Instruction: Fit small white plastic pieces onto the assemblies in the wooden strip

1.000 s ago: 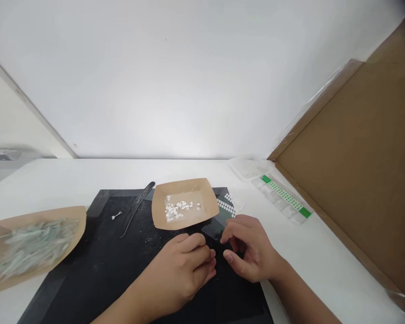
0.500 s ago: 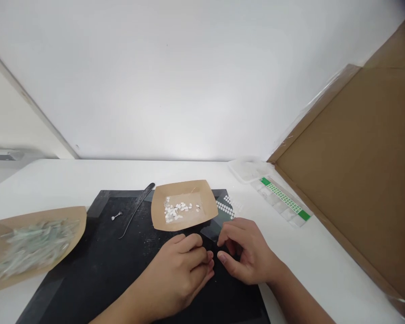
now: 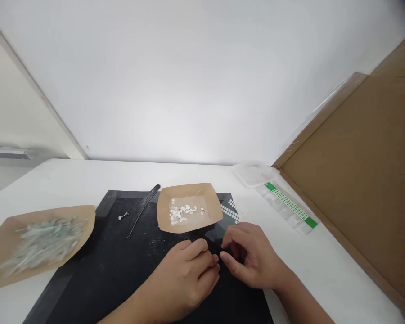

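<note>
My left hand (image 3: 185, 274) is held over the black mat (image 3: 97, 279), with its fingers curled and pressed together. What those fingers grip, if anything, is hidden. Close on its right is my right hand (image 3: 251, 256), thumb and index finger bent but apart, with nothing visible between them. Just beyond both hands stands a brown paper tray (image 3: 164, 220) with small white oval pieces (image 3: 178, 213) inside. A sheet of white oval stickers (image 3: 230, 211) lies beside that tray, beyond my right hand.
At left, another paper tray (image 3: 87, 220) carries thin clear and greenish strips (image 3: 50, 238). A dark thin tool (image 3: 143, 209) and a small metal piece (image 3: 123, 216) lie on the mat. A green-and-white strip (image 3: 290, 204), a clear plastic tray (image 3: 254, 174) and a cardboard sheet (image 3: 354, 180) are at right.
The whole view has shifted a little, so everything appears slightly farther right and mostly lower. Both hands keep nearly the same pose, close together.
</note>
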The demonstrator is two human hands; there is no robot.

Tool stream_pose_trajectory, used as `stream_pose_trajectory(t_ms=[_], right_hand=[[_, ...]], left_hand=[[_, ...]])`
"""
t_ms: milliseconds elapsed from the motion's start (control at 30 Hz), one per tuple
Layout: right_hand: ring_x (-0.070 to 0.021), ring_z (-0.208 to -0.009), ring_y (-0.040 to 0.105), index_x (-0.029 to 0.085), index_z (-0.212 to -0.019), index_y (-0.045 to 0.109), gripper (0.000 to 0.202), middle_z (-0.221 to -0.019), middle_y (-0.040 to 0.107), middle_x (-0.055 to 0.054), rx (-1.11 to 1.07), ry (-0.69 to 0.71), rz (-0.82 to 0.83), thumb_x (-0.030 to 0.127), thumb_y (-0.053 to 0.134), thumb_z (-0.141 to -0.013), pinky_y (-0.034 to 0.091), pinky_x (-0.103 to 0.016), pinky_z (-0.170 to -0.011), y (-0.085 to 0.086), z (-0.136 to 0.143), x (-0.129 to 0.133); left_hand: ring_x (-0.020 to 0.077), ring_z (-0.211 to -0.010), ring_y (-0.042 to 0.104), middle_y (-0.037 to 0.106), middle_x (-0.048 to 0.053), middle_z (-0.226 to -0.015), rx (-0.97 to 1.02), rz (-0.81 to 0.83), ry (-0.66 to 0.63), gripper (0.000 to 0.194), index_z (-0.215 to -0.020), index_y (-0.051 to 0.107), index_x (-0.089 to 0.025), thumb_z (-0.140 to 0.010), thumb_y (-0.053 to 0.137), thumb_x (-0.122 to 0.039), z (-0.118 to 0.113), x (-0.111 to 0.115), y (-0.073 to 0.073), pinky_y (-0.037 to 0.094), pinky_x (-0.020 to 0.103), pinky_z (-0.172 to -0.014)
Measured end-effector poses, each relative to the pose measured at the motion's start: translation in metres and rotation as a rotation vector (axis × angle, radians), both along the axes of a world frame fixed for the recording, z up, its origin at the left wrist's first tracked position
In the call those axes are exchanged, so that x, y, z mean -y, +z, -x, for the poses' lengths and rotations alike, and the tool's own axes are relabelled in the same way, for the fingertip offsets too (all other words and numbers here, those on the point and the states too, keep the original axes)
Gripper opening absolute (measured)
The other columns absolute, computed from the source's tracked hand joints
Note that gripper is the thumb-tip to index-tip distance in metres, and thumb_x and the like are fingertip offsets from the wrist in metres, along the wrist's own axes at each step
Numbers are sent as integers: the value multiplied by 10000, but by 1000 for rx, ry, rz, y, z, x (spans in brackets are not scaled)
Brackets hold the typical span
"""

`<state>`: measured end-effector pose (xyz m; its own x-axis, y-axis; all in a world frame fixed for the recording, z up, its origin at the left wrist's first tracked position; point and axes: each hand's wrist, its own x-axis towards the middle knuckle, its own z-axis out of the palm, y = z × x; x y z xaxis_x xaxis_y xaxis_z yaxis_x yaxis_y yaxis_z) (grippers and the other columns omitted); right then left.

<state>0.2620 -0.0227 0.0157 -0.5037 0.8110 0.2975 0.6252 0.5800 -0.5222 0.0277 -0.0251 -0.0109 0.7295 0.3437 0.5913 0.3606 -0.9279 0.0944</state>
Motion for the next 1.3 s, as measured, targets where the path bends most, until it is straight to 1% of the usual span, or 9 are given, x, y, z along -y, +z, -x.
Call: stream_pose_trajectory(t_ms=[267,433,633,733,867,933,1033,1100,1300], right_hand=[[-133,-592,533,230,-853,583,159,-630,562,59,79,-26,86,346,661,-930,324,-278,-586,3,1,1],[-142,-625,555,236,-877,593,146,-675,597,47,120,-50,158,344,647,-959,348,-276,-595,2,0,-1],[-165,-718,614,240,-909,644,214,-804,667,-1,54,-67,199,347,538,-1061,437,-288,-655,8,-2,-1],[-175,-733,636,239,-910,640,297,-811,679,-12,7,-82,213,319,430,-1104,482,-300,-678,0,-5,3],[-173,-734,658,278,-1303,609,368,-939,702,-23,-82,-181,187,198,325,-1084,562,-328,-714,-17,-8,14],[-193,-871,690,314,-1466,514,468,-1106,699,-52,-137,-202,123,168,319,-1067,596,-365,-808,-21,-5,23],[-270,-1268,606,328,-1538,439,485,-1408,588,-102,-172,-265,54,242,448,-1060,557,-452,-1041,-20,5,41],[-304,-1408,503,332,-1541,435,531,-1515,500,-108,-127,-276,82,313,575,-1029,469,-510,-1169,-20,13,53],[-370,-1299,569,310,-1369,639,620,-1391,572,-112,28,-329,161,471,873,-818,478,-567,-1121,-31,33,69]], left_hand=[[194,-760,563,645,18,-785,-52,-45,10,8,-999,671,-155,-1000,663,-158,4,-1,2,406,344,-583],[204,-805,606,709,26,-864,-40,-70,41,152,-1132,674,-181,-985,669,-146,6,0,10,479,330,-612],[249,-872,654,756,84,-991,72,-41,-2,325,-1156,691,-167,-965,731,-427,7,1,17,567,379,-671],[191,-787,661,762,65,-901,224,-72,-53,171,-1094,691,-121,-973,729,-236,8,1,19,573,364,-708],[162,-799,706,796,74,-922,381,-95,-75,154,-1127,671,-75,-976,698,-89,10,-2,19,575,351,-789],[177,-864,733,810,95,-994,439,-80,-28,195,-1185,659,-75,-992,653,-58,13,-4,18,564,372,-845],[186,-946,748,813,102,-1082,515,-26,85,277,-1246,640,-104,-1002,567,6,17,-9,18,528,399,-924],[190,-992,745,807,106,-1137,540,-4,143,330,-1287,626,-123,-1006,527,20,19,-13,17,513,406,-954],[233,-1053,699,776,139,-1252,530,36,231,472,-1446,545,-147,-1012,456,16,22,-23,9,520,447,-986]])
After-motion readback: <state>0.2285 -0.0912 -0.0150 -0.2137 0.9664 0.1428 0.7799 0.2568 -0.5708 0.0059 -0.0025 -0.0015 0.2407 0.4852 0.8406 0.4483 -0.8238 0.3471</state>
